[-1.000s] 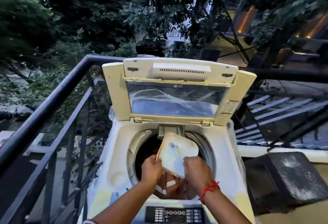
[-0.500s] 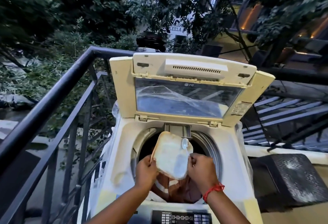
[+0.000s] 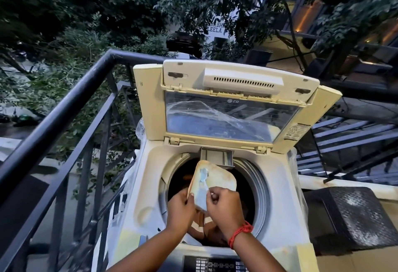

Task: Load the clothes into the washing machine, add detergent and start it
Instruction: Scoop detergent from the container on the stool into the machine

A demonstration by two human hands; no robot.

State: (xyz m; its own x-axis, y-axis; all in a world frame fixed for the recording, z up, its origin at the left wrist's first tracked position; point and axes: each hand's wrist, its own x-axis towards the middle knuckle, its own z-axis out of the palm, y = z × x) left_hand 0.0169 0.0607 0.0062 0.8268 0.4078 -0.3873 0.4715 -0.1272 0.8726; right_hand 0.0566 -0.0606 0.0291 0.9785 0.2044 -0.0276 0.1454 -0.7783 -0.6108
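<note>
The cream top-load washing machine (image 3: 148, 187) stands with its lid (image 3: 232, 118) raised. Brown and orange clothes (image 3: 207, 229) lie in the drum. Over the drum opening my left hand (image 3: 180, 208) grips the lower left edge of a pale, stained detergent container (image 3: 219, 178), which is tilted on its side. My right hand (image 3: 224, 206) pinches a small pale scoop (image 3: 202, 182) at the container's mouth. A small grey detergent drawer (image 3: 217, 156) sticks out at the back rim, just above the container. The control panel (image 3: 215, 264) shows at the bottom edge.
A black metal railing (image 3: 64, 110) runs along the left of the machine, with trees beyond. A dark speckled box (image 3: 355, 218) stands at the right on a ledge. Clear plastic sheet (image 3: 140, 129) hangs round the machine's sides.
The container has turned more onto its side and sits lower over the drum. My right hand has moved from the container's edge to the scoop at its mouth.
</note>
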